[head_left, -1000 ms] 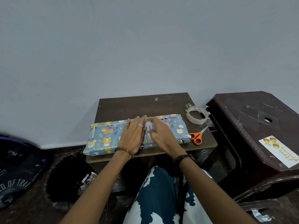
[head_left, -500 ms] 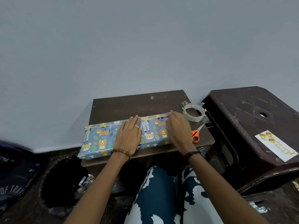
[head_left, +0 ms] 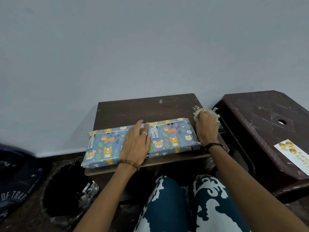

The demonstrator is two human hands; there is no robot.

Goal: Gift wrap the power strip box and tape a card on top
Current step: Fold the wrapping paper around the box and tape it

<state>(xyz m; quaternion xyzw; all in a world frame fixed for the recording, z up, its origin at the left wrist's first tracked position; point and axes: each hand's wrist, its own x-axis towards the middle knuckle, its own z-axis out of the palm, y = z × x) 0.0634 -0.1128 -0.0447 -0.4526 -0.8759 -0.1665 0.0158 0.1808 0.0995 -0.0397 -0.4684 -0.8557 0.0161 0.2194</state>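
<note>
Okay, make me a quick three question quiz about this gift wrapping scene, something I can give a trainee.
1. True or false: the card is already taped onto the wrapped box.
2. Which hand lies flat on the box?
A. left hand
B. right hand
C. neither
3. Fill in: the right hand is on the ___ at the small table's far right corner.

Key:
1. False, it lies on the dark stool.
2. A
3. tape roll
</note>
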